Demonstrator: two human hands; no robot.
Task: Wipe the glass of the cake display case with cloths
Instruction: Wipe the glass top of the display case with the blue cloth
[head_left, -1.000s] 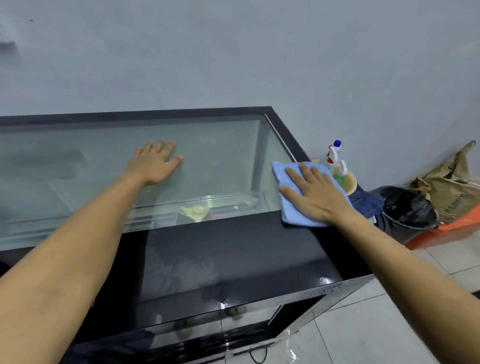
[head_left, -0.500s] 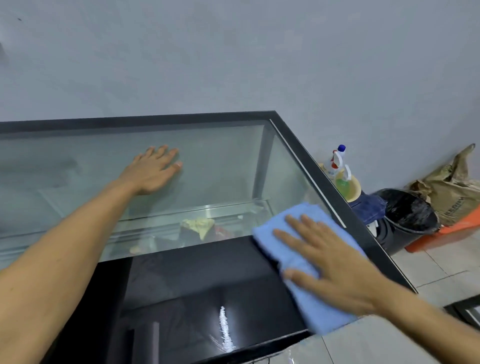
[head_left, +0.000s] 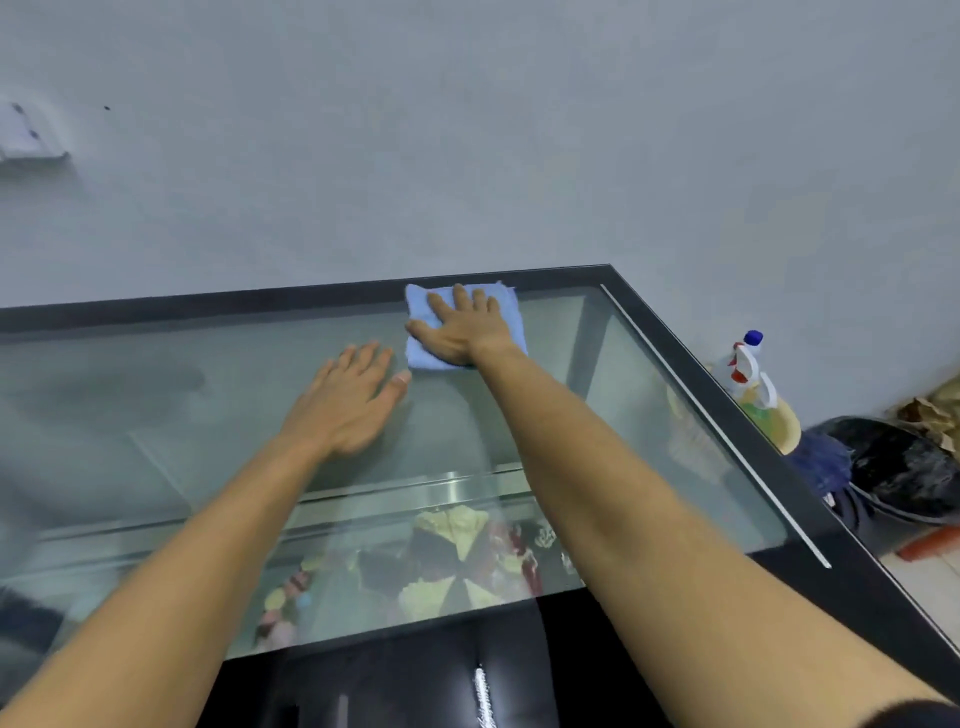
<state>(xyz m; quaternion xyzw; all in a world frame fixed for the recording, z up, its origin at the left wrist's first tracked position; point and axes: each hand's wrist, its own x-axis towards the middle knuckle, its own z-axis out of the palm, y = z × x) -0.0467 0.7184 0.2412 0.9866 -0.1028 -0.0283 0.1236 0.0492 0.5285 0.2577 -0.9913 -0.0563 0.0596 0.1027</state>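
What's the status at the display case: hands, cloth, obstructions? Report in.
Right hand flat, pressing blue cloth at the glass top's far edge. Left hand flat on bare glass beside it. Nothing blocking the wipe path.

No legible txt anywhere — the spray bottle (head_left: 748, 374) by the wall was too blurred to read.

Two hands lie flat on the glass top (head_left: 156, 415): the left hand (head_left: 349, 400) near centre, the right hand (head_left: 464, 327) at 12 o'clock on one blue cloth (head_left: 506, 312). One spray bottle (head_left: 748, 364) and one black bin (head_left: 904, 467) stand at 3 o'clock.
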